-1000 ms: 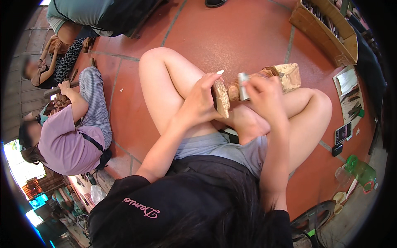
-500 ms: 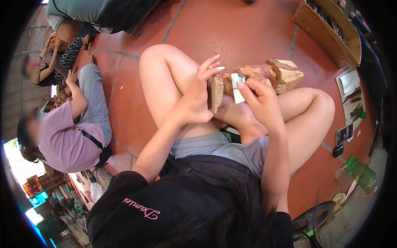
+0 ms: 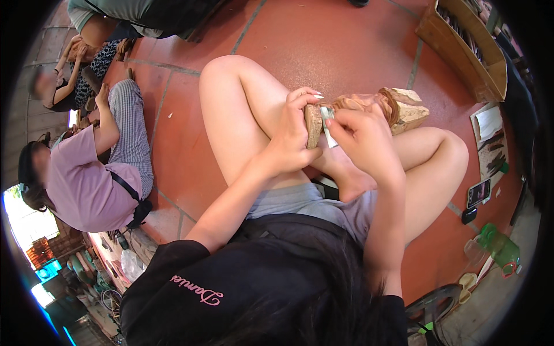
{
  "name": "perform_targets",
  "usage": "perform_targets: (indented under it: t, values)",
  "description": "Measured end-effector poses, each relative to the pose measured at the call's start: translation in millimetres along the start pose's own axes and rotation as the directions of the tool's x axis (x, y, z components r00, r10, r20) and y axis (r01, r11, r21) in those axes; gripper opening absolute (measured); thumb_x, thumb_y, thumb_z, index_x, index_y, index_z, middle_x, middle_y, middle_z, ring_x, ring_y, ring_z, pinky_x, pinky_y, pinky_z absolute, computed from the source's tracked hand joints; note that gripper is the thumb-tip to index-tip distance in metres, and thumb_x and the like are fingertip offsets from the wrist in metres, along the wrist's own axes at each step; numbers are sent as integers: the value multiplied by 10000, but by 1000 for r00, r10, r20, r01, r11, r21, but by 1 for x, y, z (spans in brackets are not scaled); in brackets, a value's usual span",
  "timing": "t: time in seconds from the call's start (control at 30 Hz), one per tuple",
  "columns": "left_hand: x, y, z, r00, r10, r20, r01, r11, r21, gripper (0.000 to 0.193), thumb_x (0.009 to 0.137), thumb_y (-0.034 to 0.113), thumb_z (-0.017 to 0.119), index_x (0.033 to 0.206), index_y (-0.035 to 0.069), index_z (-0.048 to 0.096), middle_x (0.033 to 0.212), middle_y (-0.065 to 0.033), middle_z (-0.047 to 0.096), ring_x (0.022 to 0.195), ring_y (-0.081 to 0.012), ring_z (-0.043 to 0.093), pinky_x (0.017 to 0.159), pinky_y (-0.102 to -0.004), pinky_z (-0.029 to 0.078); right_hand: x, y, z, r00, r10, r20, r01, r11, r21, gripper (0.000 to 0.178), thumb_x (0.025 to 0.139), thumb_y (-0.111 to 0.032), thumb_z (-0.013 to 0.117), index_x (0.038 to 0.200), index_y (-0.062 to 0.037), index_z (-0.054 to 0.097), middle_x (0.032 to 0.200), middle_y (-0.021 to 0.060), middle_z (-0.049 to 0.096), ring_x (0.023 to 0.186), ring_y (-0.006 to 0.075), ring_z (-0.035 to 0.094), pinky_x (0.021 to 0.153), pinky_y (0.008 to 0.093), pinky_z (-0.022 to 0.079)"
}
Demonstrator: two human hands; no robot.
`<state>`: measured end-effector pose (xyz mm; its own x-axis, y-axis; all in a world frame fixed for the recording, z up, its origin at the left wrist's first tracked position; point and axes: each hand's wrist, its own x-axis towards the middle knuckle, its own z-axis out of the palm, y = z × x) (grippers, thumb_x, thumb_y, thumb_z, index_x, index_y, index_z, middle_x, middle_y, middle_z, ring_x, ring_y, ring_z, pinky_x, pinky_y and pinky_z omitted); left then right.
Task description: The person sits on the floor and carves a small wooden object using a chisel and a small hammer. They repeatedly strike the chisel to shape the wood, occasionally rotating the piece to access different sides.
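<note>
Your left hand (image 3: 291, 130) grasps the flat end of the wooden carving (image 3: 358, 102), hand at nine o'clock of that end, thumb toward six, fingers toward twelve. The carving lies toward two o'clock from the view's centre, above your crossed legs, its blocky far end (image 3: 411, 115) at three o'clock of its body. Your right hand (image 3: 358, 124) pinches a folded pale strip (image 3: 329, 137) just beside the flat end; whether it bears on the wood cannot be told.

Judged advice: keep the left hold firm so the carving does not roll; press the strip flat with short, even strokes; keep your left fingertips clear of its path.

Compared with half a second earlier, the strip sits closer to the flat end, more of it is covered by your fingers, and the left fingers are more curled.
</note>
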<state>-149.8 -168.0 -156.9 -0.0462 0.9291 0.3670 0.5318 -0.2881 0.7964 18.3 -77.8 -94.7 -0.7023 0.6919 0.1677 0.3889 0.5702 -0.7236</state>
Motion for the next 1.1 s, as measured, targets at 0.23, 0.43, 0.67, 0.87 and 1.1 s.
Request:
perform_targets:
  t: [0.23, 0.43, 0.67, 0.87, 1.1]
  values:
    - [-1, 7, 2, 1000, 1, -5, -1, 1000, -19, 861, 616, -57, 647, 1388, 42, 281, 1478, -315, 269, 1405, -485, 310, 1168, -546, 271, 15, 5, 20, 987, -35, -157, 26, 998, -59, 224, 906, -187, 639, 724, -56, 651, 661, 144, 636, 632, 342, 587, 745, 415, 388]
    - [1, 7, 3, 999, 42, 0, -42, 998, -44, 854, 621, -90, 622, 1391, 54, 281, 1529, -297, 235, 1485, -513, 198, 1204, -571, 206, 17, -1, 19, 988, 4, -155, -10, 999, -42, 224, 900, -175, 635, 713, -52, 643, 673, 139, 651, 647, 333, 611, 751, 410, 390]
    - [1, 5, 2, 999, 52, -7, -53, 996, -69, 878, 600, -101, 621, 1393, 64, 282, 1548, -261, 246, 1518, -514, 127, 1220, -592, 133, 5, -4, 9, 996, -12, -90, 10, 1000, -25, 226, 894, -167, 631, 700, -51, 633, 664, 140, 644, 621, 336, 602, 750, 409, 385]
    - [-2, 4, 1, 997, 77, 21, -76, 996, -52, 888, 632, -64, 665, 1415, 77, 269, 1564, -267, 239, 1523, -516, 103, 1218, -605, 105, 16, -3, 16, 994, 19, -112, -23, 999, -38, 215, 887, -157, 641, 703, -49, 622, 657, 131, 641, 633, 328, 602, 737, 421, 375]
    - [0, 7, 3, 995, 101, -3, -101, 994, -28, 915, 597, -119, 629, 1416, 69, 269, 1562, -269, 255, 1518, -520, 126, 1222, -615, 96, 14, -1, 19, 988, -5, -156, -7, 997, -77, 206, 895, -163, 641, 726, -45, 646, 662, 144, 637, 640, 335, 602, 747, 430, 391]
